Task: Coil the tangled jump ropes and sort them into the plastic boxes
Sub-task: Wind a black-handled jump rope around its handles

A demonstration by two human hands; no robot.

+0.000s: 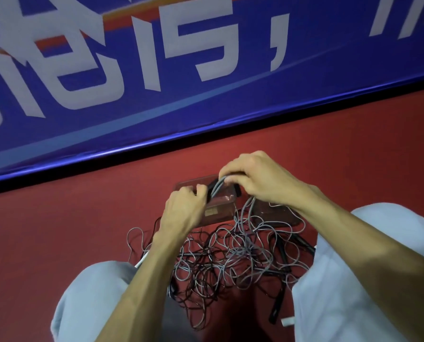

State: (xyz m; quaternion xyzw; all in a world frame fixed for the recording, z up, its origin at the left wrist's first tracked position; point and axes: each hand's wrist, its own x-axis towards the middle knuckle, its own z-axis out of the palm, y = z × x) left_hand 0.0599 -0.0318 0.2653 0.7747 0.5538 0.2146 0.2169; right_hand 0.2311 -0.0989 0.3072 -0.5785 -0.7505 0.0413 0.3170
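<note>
Head view. Left hand grips a black handle. Right hand pinches the grey rope loops, over the clear plastic box at 12 o'clock of the tangled pile on the floor. Risk: trailing cord runs into the pile, so a pull may snag and spring the coil.

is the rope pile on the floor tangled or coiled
Tangled. The rope pile lies in loose, crossing grey and dark loops on the floor; one grey rope bundle is held over a box.
</note>
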